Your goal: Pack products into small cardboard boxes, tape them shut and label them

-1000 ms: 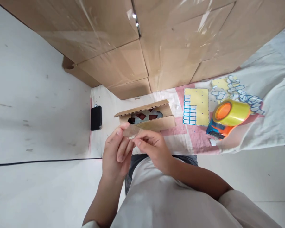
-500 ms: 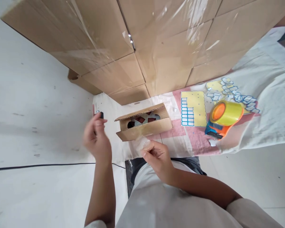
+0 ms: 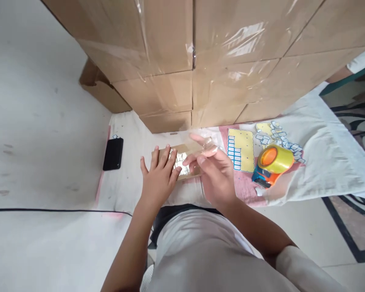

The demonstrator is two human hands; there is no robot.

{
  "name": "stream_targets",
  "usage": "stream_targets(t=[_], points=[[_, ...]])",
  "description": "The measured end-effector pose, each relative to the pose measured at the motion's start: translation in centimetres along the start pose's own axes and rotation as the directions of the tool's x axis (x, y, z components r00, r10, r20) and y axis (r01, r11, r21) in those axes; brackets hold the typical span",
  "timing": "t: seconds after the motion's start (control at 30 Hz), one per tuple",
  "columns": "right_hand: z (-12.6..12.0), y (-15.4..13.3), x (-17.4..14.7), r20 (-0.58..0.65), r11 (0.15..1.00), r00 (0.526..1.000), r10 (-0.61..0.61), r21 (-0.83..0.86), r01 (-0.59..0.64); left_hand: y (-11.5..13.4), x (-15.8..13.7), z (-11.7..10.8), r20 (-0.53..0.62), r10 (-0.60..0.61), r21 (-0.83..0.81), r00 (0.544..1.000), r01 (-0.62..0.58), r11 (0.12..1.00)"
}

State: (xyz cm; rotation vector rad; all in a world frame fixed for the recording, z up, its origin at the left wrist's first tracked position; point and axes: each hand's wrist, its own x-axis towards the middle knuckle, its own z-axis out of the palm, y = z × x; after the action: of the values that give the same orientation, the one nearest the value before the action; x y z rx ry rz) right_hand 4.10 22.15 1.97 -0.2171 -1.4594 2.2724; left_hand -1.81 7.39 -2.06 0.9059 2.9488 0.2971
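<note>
A small cardboard box (image 3: 174, 151) lies on the cloth-covered table with its top flaps folded down. Shiny clear tape (image 3: 182, 163) reflects light on its top. My left hand (image 3: 158, 172) rests flat on the box's left part, fingers spread. Over the right end of the box, my right hand (image 3: 217, 170) has a strip of clear tape (image 3: 209, 145) at its bent fingers, slightly blurred by motion. The box's contents are hidden.
Large taped cartons (image 3: 219, 93) stand behind the box. To the right lie a yellow label sheet (image 3: 246, 148), scattered labels (image 3: 287, 144) and an orange tape dispenser (image 3: 272, 164). A black phone (image 3: 112, 154) lies left, near an open carton (image 3: 101, 91). Another person's arm (image 3: 340, 76) shows far right.
The box's flaps were up with patterned contents showing; now they are down. My left hand has come rightward onto the box, uncovering the phone. My right hand has moved up and right with tape.
</note>
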Motion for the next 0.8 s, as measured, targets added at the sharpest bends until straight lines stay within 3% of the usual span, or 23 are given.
stream_targets(t=[0.1,0.2,0.3,0.43,0.6,0.7,0.8], points=[[0.5,0.7,0.3,-0.018,0.974,0.982,0.187,0.135,-0.183,-0.3,0.0,0.3,-0.011,0.004,-0.021,1.000,-0.004,1.000],[0.8,1.8,-0.3,-0.060,0.911,0.929,0.364,0.228,-0.343,-0.4,0.0,0.4,-0.007,0.005,-0.056,1.000,-0.005,0.998],[0.9,3.0,-1.6,-0.069,0.883,0.900,0.431,0.240,-0.404,-0.5,0.1,0.5,-0.029,0.001,-0.104,1.000,-0.004,0.995],[0.9,4.1,-3.6,-0.059,0.929,0.933,0.354,0.142,-0.343,-1.1,0.2,0.0,-0.038,-0.014,-0.285,0.999,0.003,0.959],[0.7,4.6,-5.2,0.005,0.984,0.984,0.177,-0.033,-0.177,-1.8,1.2,-1.9,-0.095,-0.129,-0.591,0.987,0.048,0.805],[0.7,4.7,-5.6,0.064,0.992,0.991,0.114,-0.070,-0.110,-1.7,2.3,-3.1,-0.005,-0.149,-0.672,0.989,0.107,0.733],[0.6,5.0,-5.9,0.086,0.992,0.990,0.110,-0.076,-0.104,-1.4,3.4,-3.9,0.111,-0.136,-0.664,0.985,0.175,0.727]])
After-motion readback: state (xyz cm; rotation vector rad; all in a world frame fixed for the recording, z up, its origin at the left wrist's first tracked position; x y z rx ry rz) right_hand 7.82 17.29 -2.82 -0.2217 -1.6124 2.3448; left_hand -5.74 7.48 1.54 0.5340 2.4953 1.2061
